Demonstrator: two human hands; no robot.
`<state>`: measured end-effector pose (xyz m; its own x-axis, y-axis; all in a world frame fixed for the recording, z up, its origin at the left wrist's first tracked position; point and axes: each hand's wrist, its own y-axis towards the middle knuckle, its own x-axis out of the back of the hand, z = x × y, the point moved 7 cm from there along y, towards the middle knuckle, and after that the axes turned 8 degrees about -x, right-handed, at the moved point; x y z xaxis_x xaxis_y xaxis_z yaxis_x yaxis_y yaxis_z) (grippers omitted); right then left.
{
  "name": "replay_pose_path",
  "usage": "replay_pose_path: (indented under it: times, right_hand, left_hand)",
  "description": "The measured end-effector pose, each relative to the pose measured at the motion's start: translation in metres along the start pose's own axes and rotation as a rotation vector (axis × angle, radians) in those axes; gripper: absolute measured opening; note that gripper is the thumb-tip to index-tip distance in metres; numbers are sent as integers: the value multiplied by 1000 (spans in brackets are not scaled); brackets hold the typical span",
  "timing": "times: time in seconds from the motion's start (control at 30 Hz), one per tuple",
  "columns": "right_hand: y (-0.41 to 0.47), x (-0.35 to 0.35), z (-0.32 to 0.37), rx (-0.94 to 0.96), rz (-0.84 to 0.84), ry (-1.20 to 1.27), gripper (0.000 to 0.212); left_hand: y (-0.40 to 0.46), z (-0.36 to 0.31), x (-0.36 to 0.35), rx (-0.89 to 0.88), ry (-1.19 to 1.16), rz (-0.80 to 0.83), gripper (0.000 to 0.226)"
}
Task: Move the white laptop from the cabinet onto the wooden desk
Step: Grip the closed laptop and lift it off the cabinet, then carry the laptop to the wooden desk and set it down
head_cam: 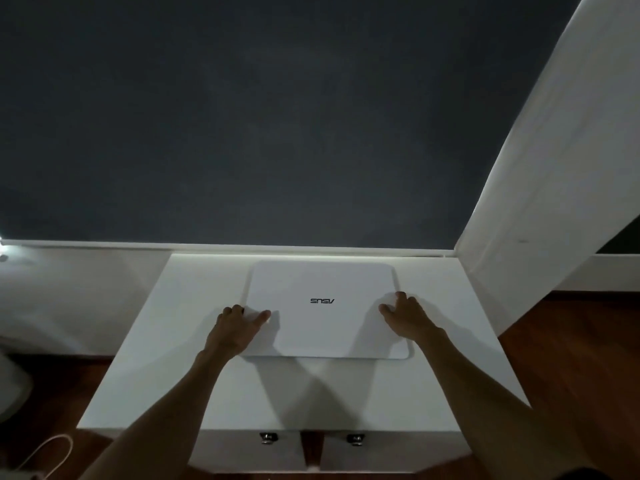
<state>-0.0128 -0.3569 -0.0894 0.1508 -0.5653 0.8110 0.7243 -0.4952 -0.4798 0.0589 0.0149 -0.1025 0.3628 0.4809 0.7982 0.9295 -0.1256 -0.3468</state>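
Observation:
A closed white laptop with a dark logo lies flat on top of a white cabinet, near the back wall. My left hand rests on the laptop's left edge, thumb on the lid and fingers curled over the side. At the right edge, my right hand does the same, thumb on top and fingers around the side. The laptop still lies on the cabinet top. No wooden desk is in view.
A dark grey wall rises behind the cabinet, with a white pillar to the right. Two metal knobs sit on the cabinet's front. Red-brown wooden floor lies on both sides. A white cable loops at the lower left.

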Motion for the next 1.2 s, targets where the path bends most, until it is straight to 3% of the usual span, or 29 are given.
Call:
replay_pose_path:
  times: [0.17, 0.27, 0.4, 0.6, 0.87, 1.2]
  right_hand:
    - [14, -9, 1, -182, 21, 221, 79]
    - [26, -15, -4, -269, 71, 273, 93]
    - [18, -12, -6, -287, 71, 293, 91]
    - [0, -20, -15, -301, -158, 343, 102]
    - [-39, 20, -24, -274, -343, 642, 94]
    - [-101, 100, -114, -295, -650, 857, 76]
  left_hand:
    - [9, -10, -1, 121, -168, -109, 88]
    - [12, -9, -4, 165, -118, -99, 85]
    - [11, 2, -5, 175, -39, -99, 90]
    - [-2, 4, -7, 154, -89, -181, 91]
    - [-6, -53, 33, -122, -280, -373, 79]
    - [-9, -171, 8, -412, -331, -325, 83]
